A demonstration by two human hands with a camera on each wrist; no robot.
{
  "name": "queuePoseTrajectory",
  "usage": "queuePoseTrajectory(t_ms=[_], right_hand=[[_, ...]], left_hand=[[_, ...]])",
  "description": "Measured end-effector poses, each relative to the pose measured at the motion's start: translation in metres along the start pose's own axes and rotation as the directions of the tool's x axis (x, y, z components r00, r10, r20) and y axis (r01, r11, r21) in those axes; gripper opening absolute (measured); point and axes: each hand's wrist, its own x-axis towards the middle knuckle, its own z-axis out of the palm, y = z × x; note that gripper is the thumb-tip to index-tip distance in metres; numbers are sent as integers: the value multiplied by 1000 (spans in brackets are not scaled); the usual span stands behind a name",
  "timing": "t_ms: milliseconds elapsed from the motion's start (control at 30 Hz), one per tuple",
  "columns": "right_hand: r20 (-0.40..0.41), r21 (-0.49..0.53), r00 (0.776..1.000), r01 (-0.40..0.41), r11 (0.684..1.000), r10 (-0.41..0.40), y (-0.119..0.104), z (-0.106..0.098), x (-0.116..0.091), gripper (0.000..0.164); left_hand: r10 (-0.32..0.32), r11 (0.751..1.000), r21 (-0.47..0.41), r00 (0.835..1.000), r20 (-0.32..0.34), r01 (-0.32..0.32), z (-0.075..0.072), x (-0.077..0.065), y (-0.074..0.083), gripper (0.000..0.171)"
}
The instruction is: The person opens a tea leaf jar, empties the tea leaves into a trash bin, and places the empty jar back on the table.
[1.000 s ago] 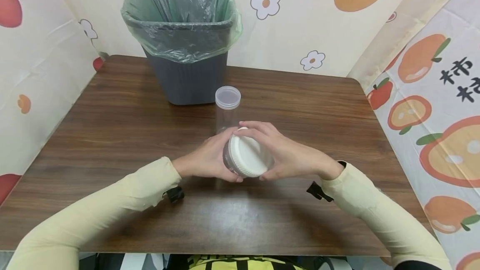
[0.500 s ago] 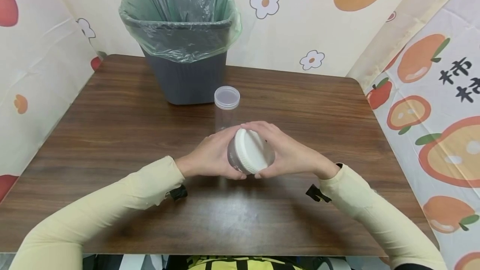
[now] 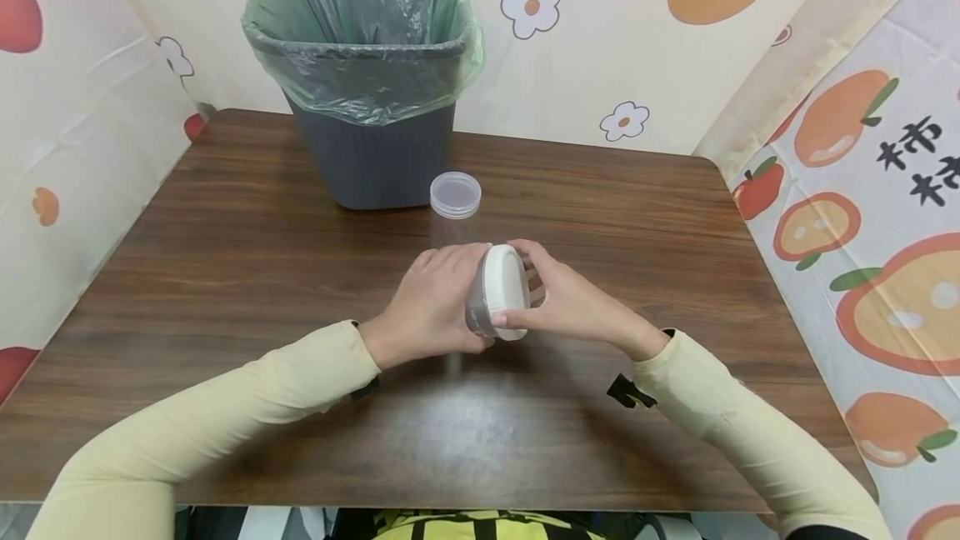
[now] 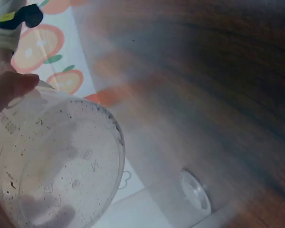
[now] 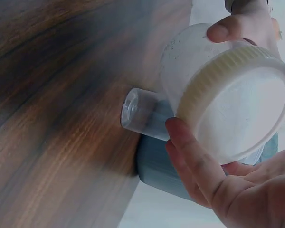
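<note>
My left hand [image 3: 435, 302] grips the clear body of a wide plastic jar [image 3: 477, 311] above the table, with the jar tilted on its side. Its white ribbed screw lid [image 3: 506, 290] faces right, and my right hand [image 3: 577, 307] holds that lid by the edge, thumb below and fingers above. In the right wrist view the lid [image 5: 242, 111] sits on the jar body [image 5: 183, 54], with right-hand fingers [image 5: 194, 159] against the rim. Dark specks dot the jar's bottom [image 4: 78, 156] in the left wrist view.
Behind the hands stands a tall clear container [image 3: 453, 219] with a translucent lid. A dark grey trash bin [image 3: 375, 157] lined with a green bag [image 3: 367, 82] is at the back. All this is on a brown wooden table [image 3: 262, 257] between patterned cloth walls.
The jar has turned so its lid faces more to the right. My left hand has moved slightly right around the body, and my right hand has shifted its hold on the lid.
</note>
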Motion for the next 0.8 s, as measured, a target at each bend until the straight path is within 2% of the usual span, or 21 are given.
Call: queuePoseTrajectory(t_ms=[133, 233, 333, 400, 433, 500, 567, 600, 700, 800], right_hand=[[14, 29, 1000, -18, 999, 18, 1, 0, 0, 90], [34, 42, 999, -39, 998, 37, 2, 0, -1, 95], [69, 13, 998, 11, 1000, -12, 5, -1, -4, 110], [96, -108, 986, 149, 983, -139, 8, -4, -6, 122], [111, -179, 968, 241, 954, -224, 9, -7, -7, 125], [146, -298, 913, 408, 863, -381, 9, -13, -10, 128], [177, -379, 856, 514, 769, -485, 10, -19, -11, 122], [193, -387, 839, 542, 746, -509, 10, -21, -11, 117], [239, -338, 810, 586, 737, -535, 10, -26, -9, 107], [246, -325, 788, 616, 718, -564, 11, -27, -7, 100]], left_hand=[[66, 991, 116, 997, -41, -61, 2, -2, 3, 105], [84, 988, 137, 995, -51, -77, 4, -2, 3, 105], [48, 998, 46, 999, -24, -47, 4, -1, 2, 104], [2, 999, -53, 1000, 14, -1, 2, 1, 1, 103], [-24, 994, -106, 999, 37, 28, 1, 2, 1, 103], [-70, 977, -197, 994, 80, 85, -2, 3, 0, 102], [-101, 958, -255, 988, 121, 129, -5, 4, 0, 101], [-110, 949, -279, 984, 137, 145, -7, 4, 0, 101], [-124, 934, -312, 976, 177, 175, -10, 4, 1, 102], [-128, 931, -315, 972, 197, 186, -10, 5, 2, 103]])
